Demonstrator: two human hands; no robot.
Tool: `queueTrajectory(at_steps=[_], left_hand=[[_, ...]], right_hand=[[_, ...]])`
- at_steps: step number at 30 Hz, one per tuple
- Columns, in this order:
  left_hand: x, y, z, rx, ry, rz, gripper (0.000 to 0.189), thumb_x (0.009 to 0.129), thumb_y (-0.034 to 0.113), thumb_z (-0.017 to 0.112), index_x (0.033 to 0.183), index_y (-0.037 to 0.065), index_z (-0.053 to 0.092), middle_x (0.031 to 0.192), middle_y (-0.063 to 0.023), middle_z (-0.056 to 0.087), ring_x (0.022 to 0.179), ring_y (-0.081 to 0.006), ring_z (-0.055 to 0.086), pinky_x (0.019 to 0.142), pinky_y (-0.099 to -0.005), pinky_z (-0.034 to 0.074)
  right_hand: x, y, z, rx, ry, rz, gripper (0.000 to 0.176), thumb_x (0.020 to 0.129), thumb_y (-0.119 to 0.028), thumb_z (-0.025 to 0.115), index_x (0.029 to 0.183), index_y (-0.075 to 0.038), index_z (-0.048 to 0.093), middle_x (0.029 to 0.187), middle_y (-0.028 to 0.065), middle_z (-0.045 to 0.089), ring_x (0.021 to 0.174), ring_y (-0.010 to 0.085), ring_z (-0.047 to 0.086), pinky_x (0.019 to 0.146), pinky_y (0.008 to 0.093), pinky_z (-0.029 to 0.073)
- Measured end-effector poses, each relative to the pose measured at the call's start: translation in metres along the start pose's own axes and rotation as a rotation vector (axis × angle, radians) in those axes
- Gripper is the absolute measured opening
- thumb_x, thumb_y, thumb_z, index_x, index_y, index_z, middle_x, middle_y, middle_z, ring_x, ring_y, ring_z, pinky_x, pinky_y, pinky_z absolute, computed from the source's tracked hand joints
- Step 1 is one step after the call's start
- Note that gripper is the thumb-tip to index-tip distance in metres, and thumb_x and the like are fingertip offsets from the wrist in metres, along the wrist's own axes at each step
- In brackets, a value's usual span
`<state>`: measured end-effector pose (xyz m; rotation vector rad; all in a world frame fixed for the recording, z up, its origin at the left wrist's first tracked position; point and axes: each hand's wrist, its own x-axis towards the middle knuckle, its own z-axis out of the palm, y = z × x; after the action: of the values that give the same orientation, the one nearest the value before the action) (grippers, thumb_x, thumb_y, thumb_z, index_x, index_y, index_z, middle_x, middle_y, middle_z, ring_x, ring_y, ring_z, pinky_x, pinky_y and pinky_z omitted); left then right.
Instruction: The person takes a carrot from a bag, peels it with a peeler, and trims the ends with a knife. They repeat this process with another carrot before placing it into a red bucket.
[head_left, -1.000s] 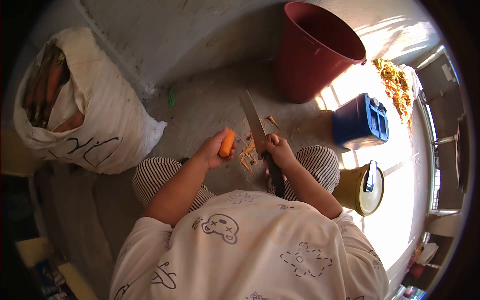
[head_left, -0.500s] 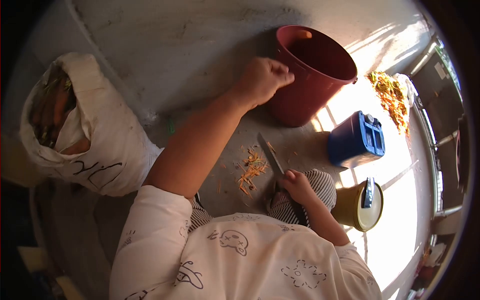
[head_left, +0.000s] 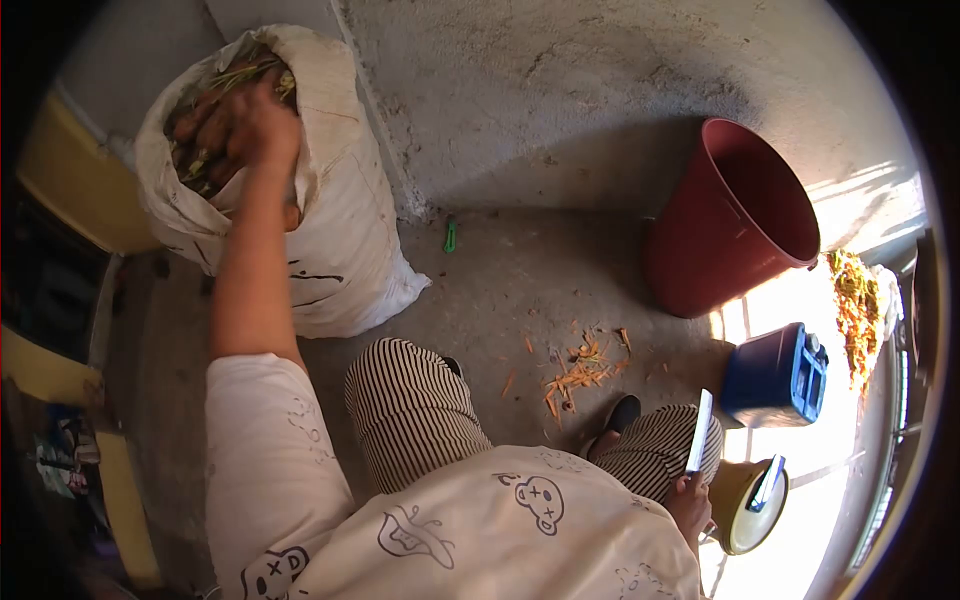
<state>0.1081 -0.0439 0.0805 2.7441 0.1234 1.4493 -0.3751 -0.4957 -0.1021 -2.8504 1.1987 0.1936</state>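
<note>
My left hand (head_left: 262, 125) reaches into the mouth of a white sack (head_left: 345, 190) and lies over the carrots (head_left: 190, 122) inside. Motion blurs its fingers, so I cannot make out whether they grip a carrot. My right hand (head_left: 690, 505), low by my right knee, is closed around the handle of a knife (head_left: 701, 430). The blade points up and away from me. Orange and green carrot trimmings (head_left: 582, 372) lie scattered on the floor between my feet. A dark red bucket (head_left: 690, 240) stands beyond them, tilted in view.
A blue jerrycan (head_left: 765, 385) and a lidded yellowish bucket (head_left: 733, 512) stand at my right. Against the wall at far right lies a heap of orange and green scraps (head_left: 855, 310). A small green object (head_left: 450, 237) is on the floor near the sack.
My left hand has swung from beside the red bucket leftward into the sack. An orange piece at the bucket's mouth is out of sight. The knife stays in my right hand; the view has turned left.
</note>
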Motion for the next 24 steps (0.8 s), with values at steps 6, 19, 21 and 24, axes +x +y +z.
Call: queueTrajectory(at_steps=[6, 19, 21, 24], left_hand=[[0.027, -0.035, 0.020, 0.179, -0.373, -0.052, 0.059, 0.075, 0.020, 0.058, 0.125, 0.014, 0.028, 0.121, -0.0174, 0.037, 0.110, -0.0321, 0.040, 0.087, -0.0419, 0.037], [-0.014, 0.039, -0.089, -0.810, 0.210, -0.066, 0.050, 0.067, 0.027, 0.068, 0.102, 0.000, 0.044, 0.088, -0.0086, 0.056, 0.081, -0.0207, 0.053, 0.065, -0.0283, 0.043], [-0.042, 0.067, -0.100, -1.290, -0.217, -0.229, 0.051, 0.067, 0.029, 0.068, 0.103, 0.002, 0.045, 0.087, -0.0040, 0.055, 0.075, -0.0124, 0.053, 0.055, -0.0217, 0.041], [-0.119, 0.124, -0.097, -1.654, -0.785, -0.434, 0.048, 0.070, 0.023, 0.066, 0.109, 0.007, 0.042, 0.091, -0.0020, 0.053, 0.072, -0.0091, 0.053, 0.047, -0.0188, 0.042]], right_hand=[[0.000, -0.017, -0.033, 0.037, -0.150, -0.061, 0.027, 0.071, -0.023, 0.058, 0.082, -0.001, 0.046, 0.076, 0.0196, 0.056, 0.067, 0.0356, 0.057, 0.063, 0.0423, 0.045], [0.036, -0.050, -0.095, 0.466, -0.157, -0.151, 0.027, 0.068, -0.014, 0.063, 0.090, -0.002, 0.053, 0.084, 0.0141, 0.058, 0.072, 0.0293, 0.057, 0.064, 0.0360, 0.043], [0.053, -0.067, -0.087, 0.872, -0.442, -0.271, 0.028, 0.072, -0.013, 0.060, 0.097, -0.002, 0.052, 0.083, 0.0125, 0.058, 0.070, 0.0256, 0.057, 0.060, 0.0321, 0.044], [0.057, -0.142, -0.110, 1.229, -0.938, -0.118, 0.028, 0.083, -0.023, 0.047, 0.105, -0.005, 0.048, 0.083, 0.0119, 0.058, 0.051, 0.0113, 0.049, 0.041, 0.0251, 0.039]])
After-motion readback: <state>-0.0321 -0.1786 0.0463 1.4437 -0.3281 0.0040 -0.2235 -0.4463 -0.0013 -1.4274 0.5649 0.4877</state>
